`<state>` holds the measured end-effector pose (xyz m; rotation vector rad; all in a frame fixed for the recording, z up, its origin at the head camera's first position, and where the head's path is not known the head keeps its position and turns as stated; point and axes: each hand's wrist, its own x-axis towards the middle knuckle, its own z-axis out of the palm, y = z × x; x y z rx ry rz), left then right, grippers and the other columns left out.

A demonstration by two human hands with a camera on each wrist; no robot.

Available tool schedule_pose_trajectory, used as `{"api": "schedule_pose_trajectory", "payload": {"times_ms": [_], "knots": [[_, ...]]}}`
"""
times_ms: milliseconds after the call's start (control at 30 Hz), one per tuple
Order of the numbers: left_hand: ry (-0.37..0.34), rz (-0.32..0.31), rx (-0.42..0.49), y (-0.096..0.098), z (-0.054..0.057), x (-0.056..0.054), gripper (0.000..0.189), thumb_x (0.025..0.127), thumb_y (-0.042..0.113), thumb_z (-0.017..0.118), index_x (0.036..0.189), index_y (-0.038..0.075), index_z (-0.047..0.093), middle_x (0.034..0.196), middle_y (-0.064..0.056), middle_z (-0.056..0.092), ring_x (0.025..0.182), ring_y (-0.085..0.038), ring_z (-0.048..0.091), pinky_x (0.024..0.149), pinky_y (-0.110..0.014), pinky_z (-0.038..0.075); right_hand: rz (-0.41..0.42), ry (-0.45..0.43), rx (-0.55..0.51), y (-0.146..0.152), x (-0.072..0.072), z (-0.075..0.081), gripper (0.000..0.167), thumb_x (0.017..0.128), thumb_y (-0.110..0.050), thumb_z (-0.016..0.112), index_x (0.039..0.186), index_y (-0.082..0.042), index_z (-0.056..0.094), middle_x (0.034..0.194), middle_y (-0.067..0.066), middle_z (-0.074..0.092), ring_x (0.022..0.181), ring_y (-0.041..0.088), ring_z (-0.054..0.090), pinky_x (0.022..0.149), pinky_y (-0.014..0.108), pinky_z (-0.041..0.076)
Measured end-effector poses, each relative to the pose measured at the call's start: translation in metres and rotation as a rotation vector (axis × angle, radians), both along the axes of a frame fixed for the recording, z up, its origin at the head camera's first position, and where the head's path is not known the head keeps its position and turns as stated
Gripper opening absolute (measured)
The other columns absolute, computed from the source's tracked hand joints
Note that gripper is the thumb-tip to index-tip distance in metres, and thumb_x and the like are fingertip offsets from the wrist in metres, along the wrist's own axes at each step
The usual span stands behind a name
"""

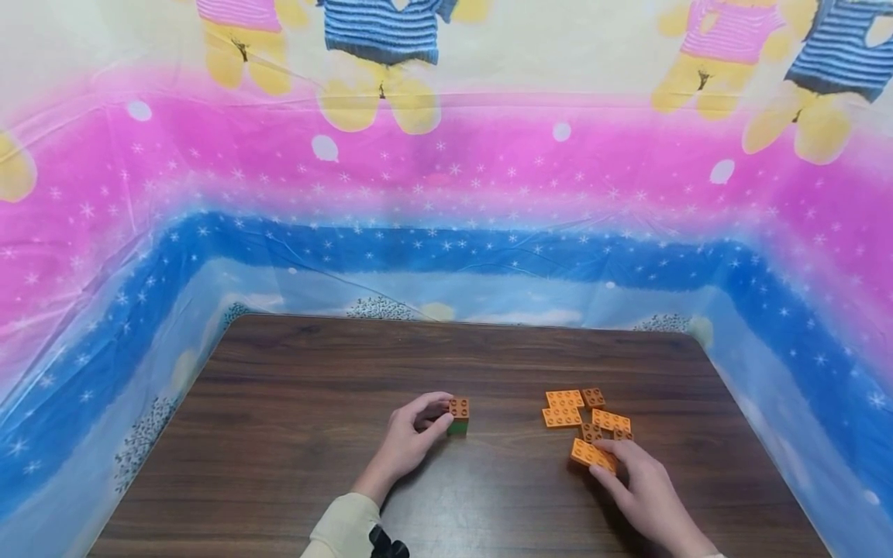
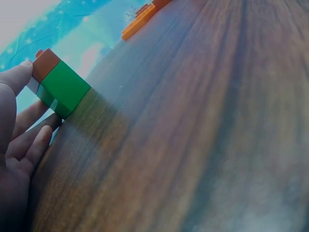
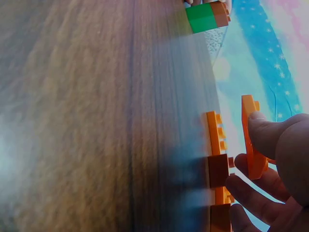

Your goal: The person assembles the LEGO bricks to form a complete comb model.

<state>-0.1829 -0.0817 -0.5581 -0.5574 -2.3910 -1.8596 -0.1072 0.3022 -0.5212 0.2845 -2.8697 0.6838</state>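
My left hand (image 1: 412, 434) holds a small stack between thumb and fingers: a brown brick (image 1: 459, 407) on top of a green block (image 2: 65, 89), standing on the table. In the right wrist view the same green block (image 3: 202, 18) appears at the top. Over on the right, my right hand (image 1: 645, 484) pinches a flat orange brick (image 1: 591, 456), studs up. The right wrist view shows this orange brick (image 3: 248, 130) raised above the table, thumb on one side and fingers on the other.
Beyond the right hand lie loose bricks: flat orange ones (image 1: 562, 418), another orange one (image 1: 611, 420), and small brown ones (image 1: 593, 397). They sit close together on the dark wooden table (image 1: 314, 372). A printed cloth (image 1: 446, 170) hangs around the table's back and sides.
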Motion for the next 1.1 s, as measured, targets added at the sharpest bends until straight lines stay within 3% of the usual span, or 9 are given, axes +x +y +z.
{"api": "schedule_pose_trajectory", "payload": {"times_ms": [267,400,600,767,1100], "knots": [[0.002,-0.003,0.005,0.000,0.000,0.000,0.030,0.103,0.024,0.070,0.133,0.017,0.070,0.122,-0.002,0.074,0.111,-0.022,0.072,0.088,-0.033,0.058,0.025,0.085,-0.030,-0.009,-0.007,0.001,0.035,0.092,-0.022,0.084,0.123,-0.011,0.075,0.115,0.001,0.074,0.104,0.019,0.070,0.086,0.048,0.057],[0.003,-0.002,-0.004,0.000,-0.001,0.000,0.031,0.103,0.024,0.071,0.133,0.016,0.070,0.122,-0.002,0.074,0.111,-0.022,0.072,0.087,-0.032,0.058,0.028,0.073,-0.046,-0.015,-0.012,0.004,0.035,0.092,-0.024,0.083,0.124,-0.011,0.075,0.116,0.003,0.074,0.106,0.022,0.070,0.087,0.051,0.057],[0.003,-0.004,-0.006,0.000,0.001,0.000,0.031,0.103,0.024,0.071,0.133,0.018,0.070,0.122,-0.002,0.074,0.111,-0.021,0.072,0.087,-0.032,0.058,0.053,0.046,-0.052,-0.026,-0.021,0.008,0.034,0.094,-0.025,0.082,0.124,-0.013,0.075,0.111,-0.001,0.074,0.095,0.014,0.065,0.081,0.042,0.054],[-0.001,-0.003,-0.009,0.000,0.002,-0.001,0.031,0.103,0.025,0.071,0.133,0.018,0.070,0.123,-0.003,0.074,0.111,-0.021,0.071,0.088,-0.032,0.058,0.081,0.045,-0.077,-0.036,-0.028,0.010,0.034,0.094,-0.023,0.082,0.125,-0.011,0.075,0.117,0.002,0.074,0.103,0.018,0.068,0.088,0.048,0.056],[-0.021,0.008,-0.014,0.000,0.001,0.000,0.031,0.103,0.025,0.071,0.133,0.020,0.070,0.123,0.000,0.074,0.112,-0.020,0.071,0.089,-0.032,0.057,0.113,0.063,-0.123,-0.054,-0.039,0.013,0.034,0.094,-0.022,0.082,0.126,-0.013,0.075,0.117,-0.001,0.073,0.092,0.009,0.062,0.079,0.036,0.054]]}}
